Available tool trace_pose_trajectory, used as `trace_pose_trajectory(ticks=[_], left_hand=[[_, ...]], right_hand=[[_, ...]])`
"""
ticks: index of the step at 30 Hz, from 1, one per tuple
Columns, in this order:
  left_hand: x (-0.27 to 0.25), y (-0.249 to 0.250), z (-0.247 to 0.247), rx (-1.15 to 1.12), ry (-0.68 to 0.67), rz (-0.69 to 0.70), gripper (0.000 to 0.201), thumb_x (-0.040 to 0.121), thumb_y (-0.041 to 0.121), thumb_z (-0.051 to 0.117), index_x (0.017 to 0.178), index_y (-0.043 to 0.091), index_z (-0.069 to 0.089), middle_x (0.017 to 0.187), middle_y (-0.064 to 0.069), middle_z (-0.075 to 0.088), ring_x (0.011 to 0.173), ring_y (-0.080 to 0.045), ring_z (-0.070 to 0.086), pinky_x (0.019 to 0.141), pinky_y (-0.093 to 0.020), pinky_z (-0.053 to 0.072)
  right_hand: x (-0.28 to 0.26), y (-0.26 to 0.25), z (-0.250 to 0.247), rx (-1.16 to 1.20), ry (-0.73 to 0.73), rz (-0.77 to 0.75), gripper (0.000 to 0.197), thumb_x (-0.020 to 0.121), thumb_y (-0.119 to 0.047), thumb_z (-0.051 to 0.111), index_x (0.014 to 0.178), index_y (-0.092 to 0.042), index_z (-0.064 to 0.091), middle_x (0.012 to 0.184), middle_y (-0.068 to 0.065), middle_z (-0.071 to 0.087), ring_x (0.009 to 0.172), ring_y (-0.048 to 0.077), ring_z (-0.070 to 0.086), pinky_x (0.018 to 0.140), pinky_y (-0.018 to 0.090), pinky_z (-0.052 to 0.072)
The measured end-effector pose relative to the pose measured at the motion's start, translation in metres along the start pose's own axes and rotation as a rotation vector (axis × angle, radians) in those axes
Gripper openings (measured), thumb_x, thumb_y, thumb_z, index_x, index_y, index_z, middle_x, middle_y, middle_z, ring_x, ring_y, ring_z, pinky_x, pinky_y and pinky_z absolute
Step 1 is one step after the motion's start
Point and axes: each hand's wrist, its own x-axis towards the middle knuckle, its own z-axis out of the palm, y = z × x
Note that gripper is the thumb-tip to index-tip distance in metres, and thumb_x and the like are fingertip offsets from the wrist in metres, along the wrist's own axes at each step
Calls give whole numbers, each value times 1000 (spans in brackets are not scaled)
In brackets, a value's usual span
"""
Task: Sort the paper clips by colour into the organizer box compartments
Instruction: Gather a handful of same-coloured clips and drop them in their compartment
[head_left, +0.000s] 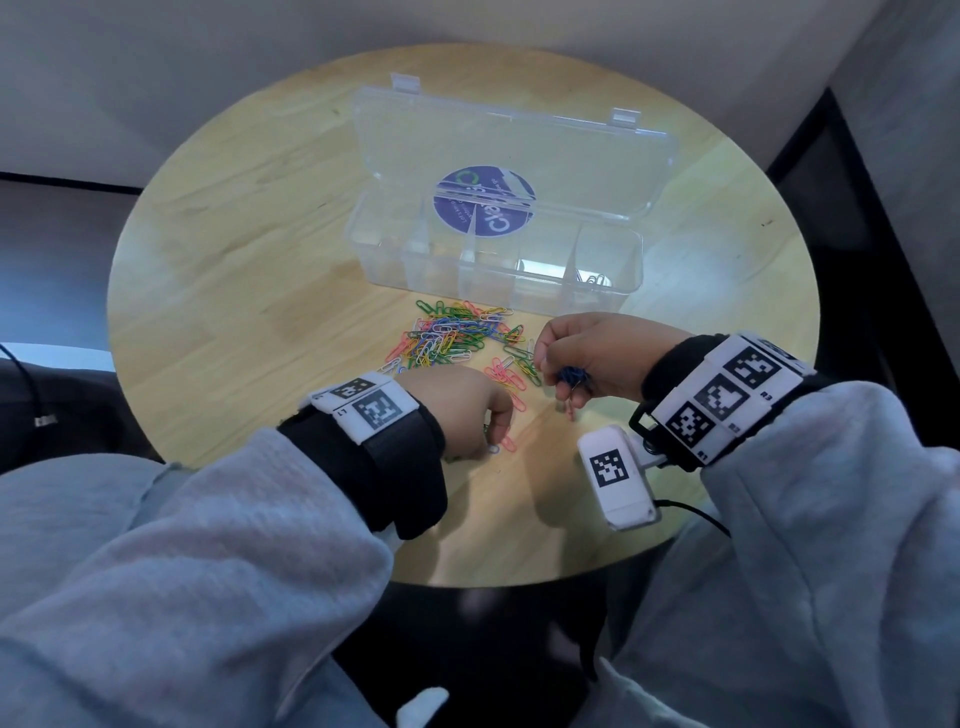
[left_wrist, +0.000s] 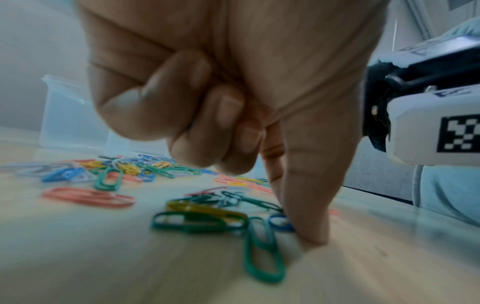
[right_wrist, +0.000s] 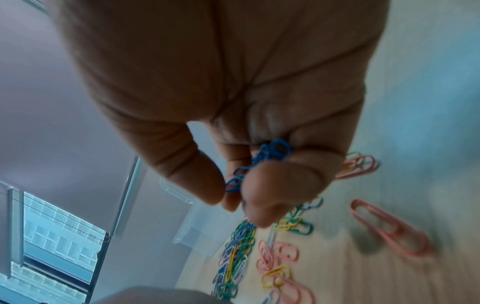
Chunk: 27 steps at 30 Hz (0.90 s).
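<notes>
A loose pile of coloured paper clips (head_left: 457, 332) lies on the round wooden table (head_left: 234, 270), in front of the clear organizer box (head_left: 467, 293). The box's lid (head_left: 519, 150) is folded back. My left hand (head_left: 491, 441) reaches down to the tabletop near me; its thumb and forefinger (left_wrist: 298, 230) pinch the end of a blue clip (left_wrist: 279, 223) beside green clips (left_wrist: 262, 251). My right hand (head_left: 563, 384) hovers just above the pile's right side and grips a bunch of blue clips (right_wrist: 270, 152) in its curled fingers (right_wrist: 280, 185). The box's right compartment holds a few pale clips (head_left: 597, 279).
Pink clips (right_wrist: 389, 226) lie scattered near my right hand. The white camera unit on my right wrist (head_left: 618, 475) hangs close over the table's near edge. My grey sleeves (head_left: 234, 545) cover the front of the table. A window (right_wrist: 52, 236) lies beyond the table.
</notes>
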Motion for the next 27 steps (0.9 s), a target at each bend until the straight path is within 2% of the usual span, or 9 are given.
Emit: trace_pose_trajectory(ticks=[5, 9, 11, 13, 17, 19, 21, 24, 27], left_hand=[[0, 3, 0, 49, -7, -45, 7, 85, 22, 60, 81, 28, 57, 61, 11, 46, 74, -13, 48, 48, -21, 26], [-1, 0, 3, -20, -27, -32, 8, 83, 19, 58, 78, 25, 59, 64, 9, 51, 71, -13, 51, 49, -21, 31], [-2, -6, -1, -153, -37, -26, 6, 80, 20, 60, 75, 23, 62, 65, 8, 58, 64, -12, 51, 54, -21, 38], [-2, -14, -12, -327, -24, -15, 8, 79, 23, 65, 72, 20, 63, 64, 6, 58, 60, -11, 49, 60, -24, 41], [1, -21, -40, -888, 64, -56, 22, 80, 8, 67, 62, 17, 57, 58, -2, 55, 51, -14, 40, 46, -19, 32], [6, -21, -51, -1098, 151, -88, 26, 81, 0, 63, 61, 13, 52, 49, -1, 54, 41, -9, 38, 39, -14, 29], [13, -18, -61, -1252, 232, -103, 31, 82, -6, 57, 60, 13, 46, 52, -4, 52, 36, -5, 38, 36, -11, 28], [25, -13, -75, -1379, 265, -124, 25, 86, -3, 51, 69, 14, 46, 62, -4, 48, 43, -5, 39, 37, -11, 29], [34, -10, -86, -1485, 240, -183, 14, 90, 5, 49, 80, 12, 54, 66, -1, 46, 46, -6, 41, 38, -10, 33]], right_hand=[[-2, -2, 0, 27, 5, -3, 23, 85, 12, 37, 75, -6, 47, 66, 13, 46, 51, 21, 42, 37, 22, 44], [-3, -4, -1, 50, 6, -9, 23, 86, 11, 38, 74, -6, 47, 66, 12, 46, 51, 18, 44, 37, 19, 43], [-3, -5, -2, 73, 8, -18, 23, 86, 10, 39, 74, -7, 48, 65, 11, 46, 51, 17, 45, 39, 19, 42], [-3, -9, -5, 133, 12, -34, 24, 86, 10, 39, 73, -7, 48, 66, 12, 46, 52, 18, 45, 39, 18, 41], [-6, -19, -14, 392, 13, -103, 27, 88, 11, 31, 78, -7, 49, 69, 11, 46, 57, 19, 48, 46, 19, 46], [-8, -23, -19, 548, 19, -135, 28, 88, 9, 28, 84, -4, 52, 73, 11, 49, 61, 19, 51, 50, 19, 51], [-8, -27, -23, 702, 49, -168, 27, 89, 8, 28, 90, 0, 54, 78, 14, 51, 65, 21, 55, 56, 20, 55], [-3, -33, -26, 855, 131, -202, 25, 88, 6, 29, 95, 4, 53, 86, 18, 52, 71, 25, 57, 63, 23, 56], [1, -37, -31, 951, 168, -219, 24, 88, 0, 31, 104, 3, 49, 98, 21, 50, 80, 28, 56, 74, 28, 53]])
